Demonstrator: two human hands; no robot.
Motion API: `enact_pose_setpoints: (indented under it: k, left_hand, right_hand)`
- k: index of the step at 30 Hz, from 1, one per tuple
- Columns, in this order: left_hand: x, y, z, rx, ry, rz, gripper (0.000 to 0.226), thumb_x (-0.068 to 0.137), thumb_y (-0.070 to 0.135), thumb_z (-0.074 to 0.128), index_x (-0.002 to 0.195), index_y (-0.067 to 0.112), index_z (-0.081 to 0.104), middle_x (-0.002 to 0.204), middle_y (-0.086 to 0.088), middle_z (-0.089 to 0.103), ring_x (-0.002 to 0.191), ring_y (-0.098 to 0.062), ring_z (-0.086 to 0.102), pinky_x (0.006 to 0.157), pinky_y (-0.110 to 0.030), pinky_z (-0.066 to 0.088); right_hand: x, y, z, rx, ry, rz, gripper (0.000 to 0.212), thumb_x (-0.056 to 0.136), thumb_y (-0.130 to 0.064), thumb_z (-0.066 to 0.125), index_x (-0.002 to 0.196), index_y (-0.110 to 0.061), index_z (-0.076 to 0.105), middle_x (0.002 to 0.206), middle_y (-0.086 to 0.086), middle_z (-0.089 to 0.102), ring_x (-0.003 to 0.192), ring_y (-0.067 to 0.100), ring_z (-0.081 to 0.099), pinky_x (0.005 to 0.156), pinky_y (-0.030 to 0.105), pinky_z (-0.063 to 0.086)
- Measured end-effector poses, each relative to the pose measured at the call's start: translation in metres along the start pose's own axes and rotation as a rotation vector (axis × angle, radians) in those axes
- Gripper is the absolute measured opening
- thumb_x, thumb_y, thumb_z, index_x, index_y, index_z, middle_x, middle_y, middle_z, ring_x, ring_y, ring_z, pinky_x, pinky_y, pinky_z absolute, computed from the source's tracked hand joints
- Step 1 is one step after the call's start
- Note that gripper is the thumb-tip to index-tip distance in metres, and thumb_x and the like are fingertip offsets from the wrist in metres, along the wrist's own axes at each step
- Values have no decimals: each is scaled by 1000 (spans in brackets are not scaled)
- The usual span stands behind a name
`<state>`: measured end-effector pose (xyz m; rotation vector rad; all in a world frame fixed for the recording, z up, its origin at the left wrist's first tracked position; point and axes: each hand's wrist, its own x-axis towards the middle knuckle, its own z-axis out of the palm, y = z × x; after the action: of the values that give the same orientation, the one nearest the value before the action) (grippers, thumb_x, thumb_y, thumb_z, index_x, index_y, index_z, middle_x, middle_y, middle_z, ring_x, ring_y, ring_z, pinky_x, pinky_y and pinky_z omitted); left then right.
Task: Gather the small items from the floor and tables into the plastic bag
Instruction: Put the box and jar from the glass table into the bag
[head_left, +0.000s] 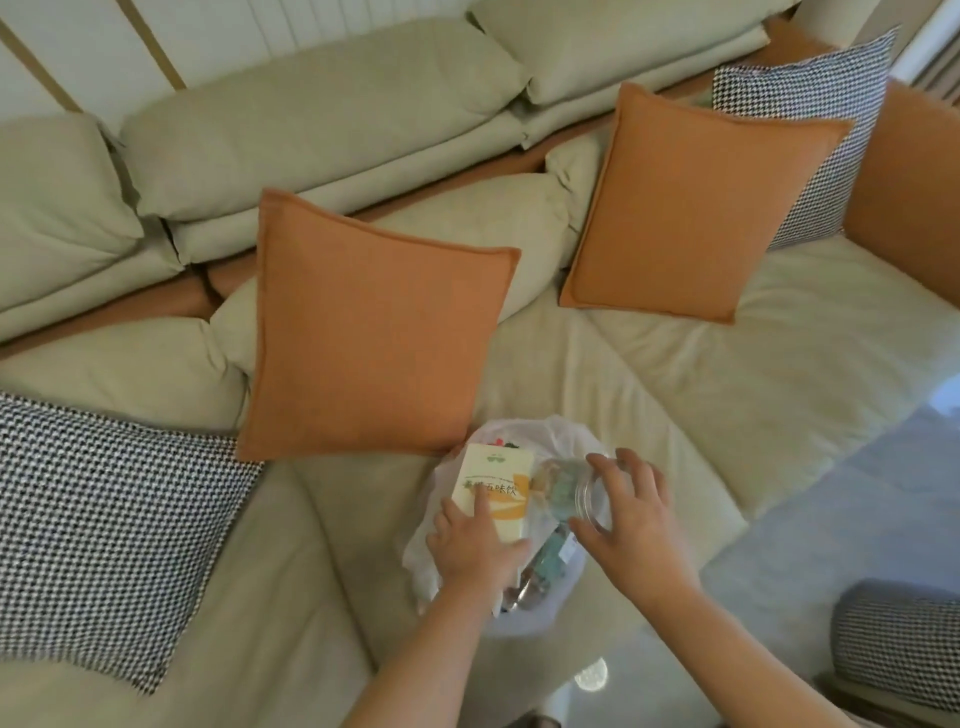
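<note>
A white plastic bag (558, 439) lies open on the sofa seat, with several small items inside. My left hand (475, 545) grips a cream and orange box (496, 480) with printed characters, held over the bag's mouth. My right hand (631, 514) holds a clear plastic jar (569, 491) with greenish and tan contents, lying on its side next to the box above the bag. Teal and dark items (550, 564) show in the bag below the hands.
Two orange cushions (374, 332) (685, 202) lean on the beige sofa (727, 374). Houndstooth cushions lie at the left (98, 530), the far right back (810, 130) and the lower right (898, 644). A pale glossy floor (857, 493) lies to the right.
</note>
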<state>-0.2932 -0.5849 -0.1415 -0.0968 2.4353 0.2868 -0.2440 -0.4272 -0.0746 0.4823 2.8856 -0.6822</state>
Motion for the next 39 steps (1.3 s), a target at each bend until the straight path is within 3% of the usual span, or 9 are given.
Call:
enact_pose_setpoints:
  k: [3,11,17,23,25,29,33,36,39]
  left_hand:
    - [14,14,6,-29,-9,-5,96,76,69,54,152,32,7,155,-17,12,141,-34,17,112,-45,21]
    - [31,2,17,-133,-32,79,79,87,36,59,151,34,13,159,-5,5,142,-29,17,113,-44,29]
    - [22,-32,16,-138,36,56,72,91,29,55,151,29,15,158,-4,16,144,-28,16,116,-40,22]
    - [12,-79,45,-280,24,-201,82,92,22,59,152,24,4,156,-9,21,140,-29,31,110,-41,37]
    - [12,-91,57,-356,-1,-240,84,92,18,57,151,29,-2,154,-9,26,133,-29,43,104,-44,44]
    - [14,-106,69,-532,-29,-278,71,100,14,37,151,34,-7,151,-8,34,129,-28,48,105,-41,42]
    - [31,-120,80,-506,-35,-312,86,92,20,55,151,29,-7,142,-6,47,123,-28,53,101,-43,46]
    - [38,-121,78,-502,-128,-262,71,92,25,56,151,18,17,139,-7,50,123,-25,54,102,-34,45]
    - [32,-124,68,-459,-109,-194,42,93,23,53,133,12,47,133,-9,56,121,-27,55,99,-34,45]
  right_hand:
    - [12,10,-3,-22,-4,-23,69,81,-44,66,141,-28,37,148,0,29,140,20,22,100,40,46]
    - [23,15,3,-74,-10,-77,69,80,-45,66,141,-27,39,148,4,34,137,27,28,97,47,47]
    - [22,-14,12,-259,21,-235,72,69,-45,76,133,-26,51,138,9,51,124,33,49,76,45,55]
    - [20,-25,18,-276,-168,-208,71,91,-51,48,150,-35,12,160,-2,7,147,22,8,110,40,32]
    - [16,-26,20,-208,-153,-216,70,88,-48,55,148,-33,22,158,-1,15,146,22,12,109,42,35]
    - [3,-23,32,-126,-49,-255,68,78,-39,71,138,-28,42,150,4,35,140,27,28,101,48,44]
    - [-13,-24,43,-8,43,-249,65,77,-39,72,135,-25,45,145,5,39,136,28,34,106,44,40]
    - [-23,-33,51,28,75,-251,66,78,-39,71,135,-27,42,145,4,39,135,29,34,106,41,36]
    - [-30,-42,56,12,78,-258,66,77,-36,73,134,-26,42,144,7,39,134,32,35,104,45,39]
